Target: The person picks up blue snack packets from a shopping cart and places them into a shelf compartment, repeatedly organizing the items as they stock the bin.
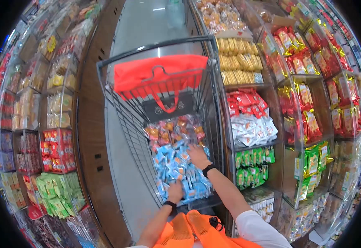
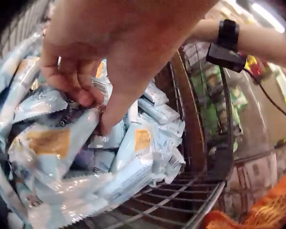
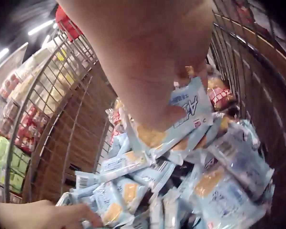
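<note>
Many light-blue snack packets (image 1: 184,169) with a biscuit-like picture lie heaped in the near part of a shopping cart (image 1: 126,132). My left hand (image 1: 175,192) is at the near left side of the heap. In the left wrist view its thumb and fingertips pinch the end of one light-blue packet (image 2: 52,148). Farther in, my right hand (image 1: 198,156) is at the far right of the heap. Its thumb lies across a light-blue packet (image 3: 190,107) in the right wrist view, its fingers behind that packet. Clear bags of brown snacks (image 1: 176,128) sit beyond the heap.
A red cloth (image 1: 159,74) hangs over the cart's far end, under the handle. Shelf bins with red, white and green packets (image 1: 252,128) stand close on the right. More bins, with light-green packets (image 1: 58,192), line the left. Grey aisle floor (image 1: 143,20) runs ahead.
</note>
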`<state>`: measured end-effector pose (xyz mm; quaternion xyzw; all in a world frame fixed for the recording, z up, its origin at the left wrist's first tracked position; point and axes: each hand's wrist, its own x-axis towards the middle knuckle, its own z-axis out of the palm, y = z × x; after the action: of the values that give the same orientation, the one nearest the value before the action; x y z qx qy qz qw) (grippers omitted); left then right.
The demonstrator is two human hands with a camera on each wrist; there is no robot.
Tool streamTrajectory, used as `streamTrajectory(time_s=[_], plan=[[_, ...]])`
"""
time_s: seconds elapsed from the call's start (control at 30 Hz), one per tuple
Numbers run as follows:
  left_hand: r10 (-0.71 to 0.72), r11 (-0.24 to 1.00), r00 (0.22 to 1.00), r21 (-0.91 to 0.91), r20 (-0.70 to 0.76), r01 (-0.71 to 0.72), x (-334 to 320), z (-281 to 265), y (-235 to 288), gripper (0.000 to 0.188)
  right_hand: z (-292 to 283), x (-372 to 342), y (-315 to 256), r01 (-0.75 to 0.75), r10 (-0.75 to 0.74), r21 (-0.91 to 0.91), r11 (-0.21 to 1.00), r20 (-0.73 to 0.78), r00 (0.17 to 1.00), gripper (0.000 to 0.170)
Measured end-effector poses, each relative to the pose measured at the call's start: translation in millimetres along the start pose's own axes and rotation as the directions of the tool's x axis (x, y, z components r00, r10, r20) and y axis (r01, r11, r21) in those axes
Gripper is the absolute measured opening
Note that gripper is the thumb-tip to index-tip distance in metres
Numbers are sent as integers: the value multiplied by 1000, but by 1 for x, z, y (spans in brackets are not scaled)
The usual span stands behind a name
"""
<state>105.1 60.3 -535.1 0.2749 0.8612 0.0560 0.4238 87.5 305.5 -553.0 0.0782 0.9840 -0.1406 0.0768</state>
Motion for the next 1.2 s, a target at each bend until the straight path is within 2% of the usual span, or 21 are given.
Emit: streamTrajectory(time_s=[0.07, 0.13, 0.17, 0.27, 0.33, 0.37, 0.4, 0.47, 0.5, 0.53, 0.6, 0.67, 0.77, 0.9, 1.0, 1.03, 1.1, 1.17, 1.2], plan=[[93, 994, 994, 42, 64, -96, -5, -15, 0, 47, 0, 13, 7, 83, -77, -34, 996, 160, 984, 31], [191, 976, 982, 108, 13, -191, 9, 4, -19, 44, 8, 20, 11, 167, -120, -138, 976, 296, 948, 26], [121, 992, 987, 5, 106, -122, 6, -26, -10, 43, 15, 21, 13, 158, -111, -137, 978, 303, 947, 29], [181, 984, 980, 17, -78, -180, 24, -73, -6, 46, 30, 9, 13, 137, -91, -131, 982, 304, 948, 39], [247, 968, 944, 21, -218, -248, 49, -92, -11, 66, 28, 4, 12, 139, -101, -139, 981, 249, 963, 43], [288, 957, 916, 60, -281, -283, 64, -96, -13, 72, 32, 6, 12, 138, -79, -161, 977, 326, 942, 57], [329, 944, 881, 100, -340, -314, 78, -100, -15, 78, 36, 8, 13, 136, -67, -183, 974, 341, 938, 60], [281, 958, 927, 131, -249, -256, 94, -103, -11, 82, 31, 11, 9, 133, -41, -223, 966, 375, 926, 66], [252, 964, 949, 131, -189, -230, 98, -103, -9, 83, 29, 13, 6, 110, -8, -238, 965, 395, 919, 75], [220, 970, 967, 135, -127, -202, 100, -101, -8, 83, 22, 16, 6, 108, -4, -220, 970, 427, 904, 72], [219, 971, 966, 132, -136, -201, 115, -65, -22, 76, 9, 21, 4, 104, -2, -181, 978, 489, 872, 68], [212, 972, 965, 134, -156, -192, 110, -42, -29, 68, 38, 11, 10, 22, 19, -79, 997, 478, 878, 66], [199, 974, 959, 145, -200, -172, 99, -45, -24, 50, 50, 0, 5, -107, 78, 26, 994, 514, 854, 65], [159, 983, 981, 112, -115, -147, 105, -59, -26, 49, 27, -18, -16, -245, 196, 35, 969, 500, 844, 66], [11, 994, 987, -101, -161, -28, 140, -38, -37, 50, -5, -32, -43, -557, 473, 120, 822, 401, 784, 74], [-25, 989, 978, -150, -206, -6, 140, -41, -33, 53, -3, -35, -44, -630, 543, 204, 749, 356, 761, 80], [-47, 996, 989, -79, -143, 36, 140, -53, -26, 56, 6, -49, -41, -726, 673, 379, 573, 288, 681, 91], [-69, 997, 989, 16, -130, 71, 147, -47, -25, 59, -35, -56, -46, -744, 667, 463, 481, 357, 654, 96], [-67, 998, 993, 6, -97, 68, 150, -48, -25, 58, -54, -59, -48, -749, 660, 504, 431, 389, 642, 98]])
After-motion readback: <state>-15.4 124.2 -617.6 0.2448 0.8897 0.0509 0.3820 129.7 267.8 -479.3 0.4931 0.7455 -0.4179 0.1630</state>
